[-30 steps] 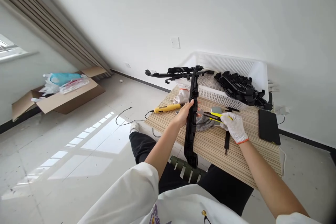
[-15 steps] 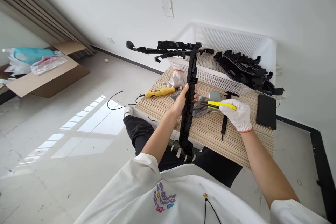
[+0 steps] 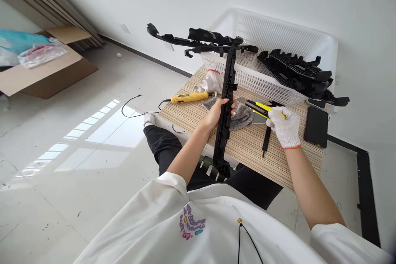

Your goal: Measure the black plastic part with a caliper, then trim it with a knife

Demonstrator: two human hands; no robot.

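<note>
My bare left hand (image 3: 215,112) is wrapped round a long black plastic part (image 3: 223,126), which stands nearly upright over the table's front edge. On my right hand (image 3: 285,126) is a white knit glove with an orange cuff; its fingers are closed on a yellow and black utility knife (image 3: 262,109). The blade points left, a little to the right of the black part and apart from it. Behind and beneath the knife lie a grey cloth (image 3: 241,117) and a grey flat object (image 3: 259,119). A slim black piece (image 3: 266,140) rests beside my right hand.
A white basket (image 3: 262,80) holds several black parts (image 3: 297,70), some overhanging its rim. On the wood-grain table (image 3: 247,148) lie a yellow corded tool (image 3: 189,97), a white glove (image 3: 210,82) and a black phone-like slab (image 3: 316,127). An open carton (image 3: 58,76) stands left.
The knife has drawn back right from the black part and turned, its blade now pointing up and left. The camera view has shifted slightly. My left hand keeps its hold.
</note>
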